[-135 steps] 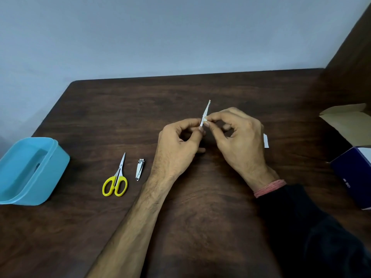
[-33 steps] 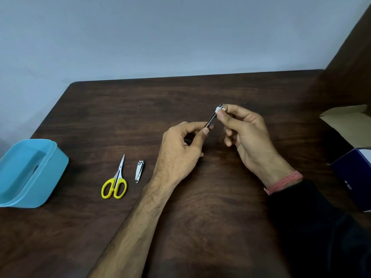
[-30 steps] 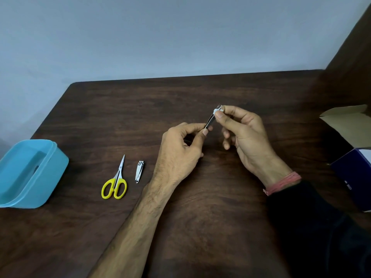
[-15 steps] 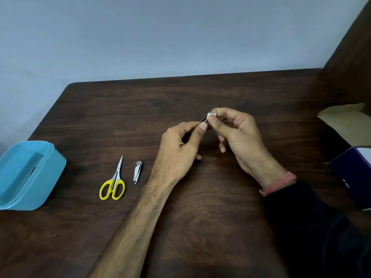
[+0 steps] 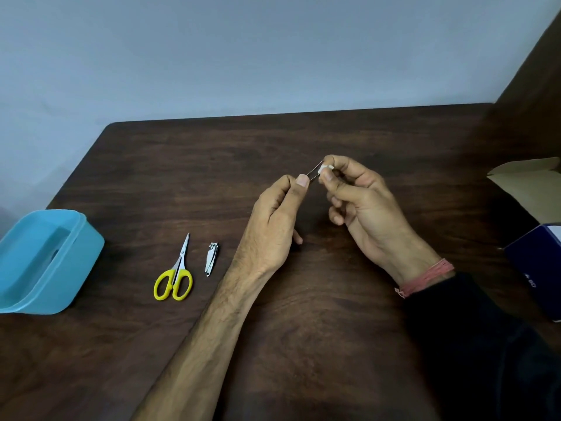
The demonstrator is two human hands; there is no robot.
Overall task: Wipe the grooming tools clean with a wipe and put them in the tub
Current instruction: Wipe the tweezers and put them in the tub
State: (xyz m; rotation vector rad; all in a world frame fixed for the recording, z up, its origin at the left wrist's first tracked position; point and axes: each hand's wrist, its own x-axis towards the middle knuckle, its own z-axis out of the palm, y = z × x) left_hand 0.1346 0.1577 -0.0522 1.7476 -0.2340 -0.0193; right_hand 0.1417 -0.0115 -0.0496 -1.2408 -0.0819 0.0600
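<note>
My left hand (image 5: pixel 273 223) pinches the lower end of a thin metal tool, likely tweezers (image 5: pixel 313 171), above the middle of the table. My right hand (image 5: pixel 361 202) pinches a small folded white wipe (image 5: pixel 324 168) around the tool's upper end. Yellow-handled scissors (image 5: pixel 176 276) and a small metal nail clipper (image 5: pixel 211 259) lie side by side on the table to the left. The blue plastic tub (image 5: pixel 69 268) stands at the far left edge; I cannot make out what is inside.
The dark wooden table (image 5: pixel 303 344) meets a pale wall at the back. An open cardboard flap (image 5: pixel 528 177) and a dark blue box (image 5: pixel 537 268) sit at the right edge, beside a brown side panel.
My right hand has slid the wipe along the tool, out toward its tip and back down near my left fingers. The scissors, clipper and tub have stayed put.
</note>
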